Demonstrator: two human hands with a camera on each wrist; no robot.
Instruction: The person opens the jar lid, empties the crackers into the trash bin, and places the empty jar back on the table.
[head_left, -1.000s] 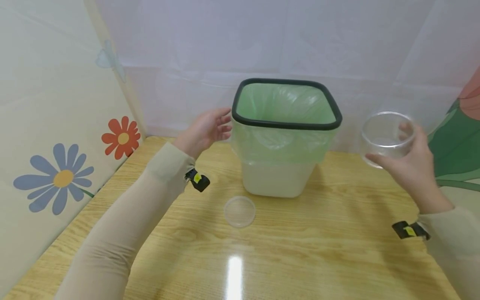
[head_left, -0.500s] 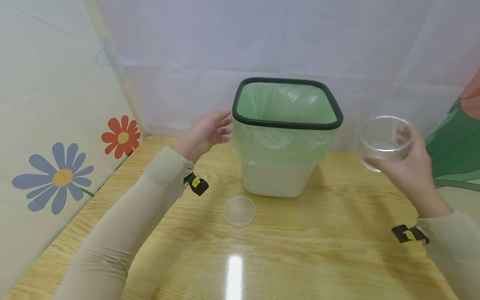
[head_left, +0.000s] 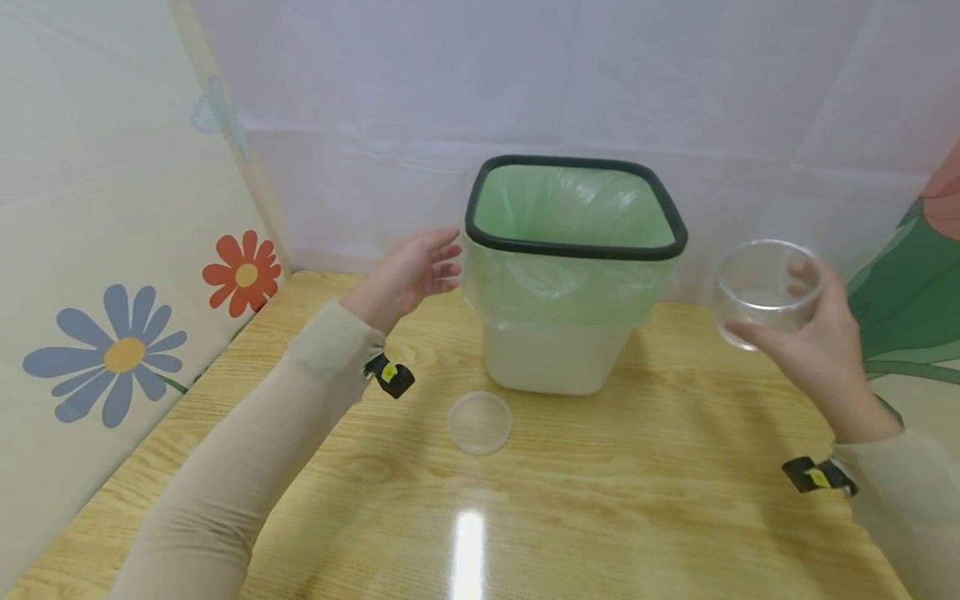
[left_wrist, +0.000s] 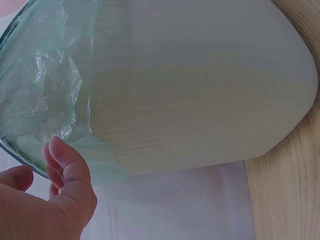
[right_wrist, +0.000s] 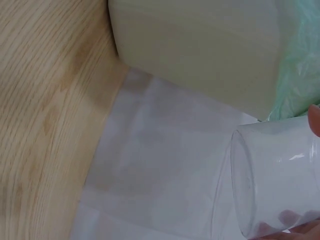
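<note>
My right hand (head_left: pixel 819 346) grips a clear round plastic jar (head_left: pixel 763 304) around its side, thumb in front and fingers behind, raised above the table to the right of the trash bin. In the right wrist view the jar (right_wrist: pixel 275 172) looks see-through, with nothing showing inside. My left hand (head_left: pixel 408 271) is beside the bin's left side, fingers loosely bent and holding nothing, the fingertips close to the green liner (left_wrist: pixel 45 85). The white trash bin (head_left: pixel 551 358) stands upright, its green bag folded over the edge under a dark rim ring (head_left: pixel 577 249).
A clear round lid (head_left: pixel 479 423) lies flat on the wooden table (head_left: pixel 637 500), in front of the bin and to its left. Behind the bin hangs a pale wall sheet (head_left: pixel 390 83). Flower-printed sheeting (head_left: pixel 75 208) covers the left side.
My right hand has come down slightly and a little to the left with the jar. The left hand has sunk slightly beside the bin. The bin and lid stay in place.
</note>
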